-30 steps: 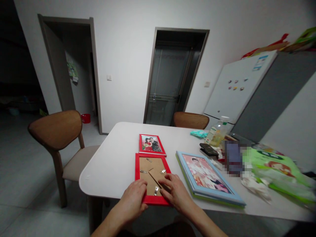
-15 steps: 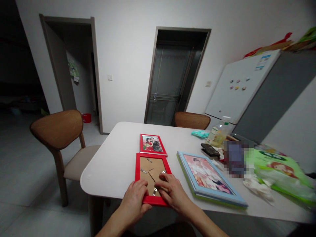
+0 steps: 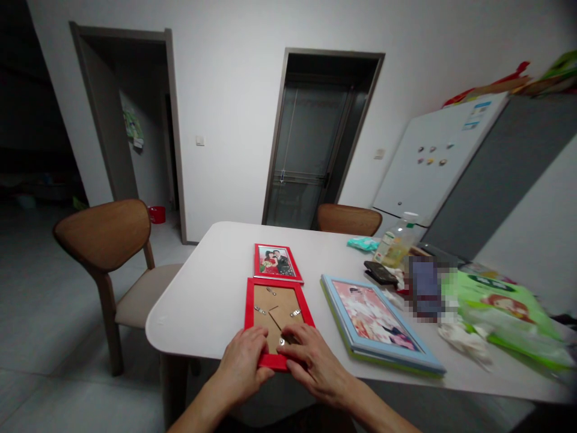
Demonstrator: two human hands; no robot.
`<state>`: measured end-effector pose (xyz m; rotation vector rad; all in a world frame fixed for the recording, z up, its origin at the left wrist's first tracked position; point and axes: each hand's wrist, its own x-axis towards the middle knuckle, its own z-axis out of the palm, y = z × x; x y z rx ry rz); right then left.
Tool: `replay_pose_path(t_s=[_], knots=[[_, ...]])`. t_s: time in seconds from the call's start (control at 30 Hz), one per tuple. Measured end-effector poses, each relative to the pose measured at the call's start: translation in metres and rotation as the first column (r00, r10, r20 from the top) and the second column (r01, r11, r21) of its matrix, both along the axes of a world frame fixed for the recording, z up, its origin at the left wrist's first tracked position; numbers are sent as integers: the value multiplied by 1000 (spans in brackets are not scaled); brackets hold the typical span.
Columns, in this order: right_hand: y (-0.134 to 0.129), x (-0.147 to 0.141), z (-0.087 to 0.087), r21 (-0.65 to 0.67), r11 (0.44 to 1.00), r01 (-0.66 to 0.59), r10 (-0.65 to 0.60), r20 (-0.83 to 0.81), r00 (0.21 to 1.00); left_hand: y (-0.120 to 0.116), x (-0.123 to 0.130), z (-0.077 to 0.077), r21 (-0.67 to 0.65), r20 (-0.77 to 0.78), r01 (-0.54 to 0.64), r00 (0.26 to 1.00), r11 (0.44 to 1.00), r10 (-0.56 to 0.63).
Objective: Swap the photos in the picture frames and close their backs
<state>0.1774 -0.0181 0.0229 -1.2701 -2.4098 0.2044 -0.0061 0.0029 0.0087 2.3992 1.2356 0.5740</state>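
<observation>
A red picture frame lies face down at the table's near edge, its brown backing board up. Metal clips sit along the board's sides, and a thin dark stand slot runs across its middle. My left hand grips the frame's near left corner, thumb at the front edge. At the near right corner, my right hand is curled over the frame, its fingertips at the nearest metal clip. They partly hide that clip and the corner. Just beyond lies a second red picture frame, photo side up.
Stacked frames with a light blue one on top lie to the right on the white table. Farther right are a bottle, a black wallet-like item, crumpled tissue and a green package. A chair stands left.
My right hand has shifted slightly toward me, from beside the right-hand clip to the nearest clip. The right-hand clip now shows fully. My left hand keeps its hold.
</observation>
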Motion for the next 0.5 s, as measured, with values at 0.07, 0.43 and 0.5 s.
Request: replay_pose_path(t_s=[0.07, 0.43, 0.5], knots=[[8, 5, -6, 10, 997, 70, -70, -39, 997, 1, 0, 0, -4, -3, -5, 1000, 1000, 5], [58, 23, -22, 57, 895, 442, -444, 34, 895, 5, 3, -1, 12, -9, -37, 999, 999, 37], [57, 24, -22, 45, 899, 436, -437, 19, 899, 5, 3, -3, 15, -5, -39, 999, 999, 39]])
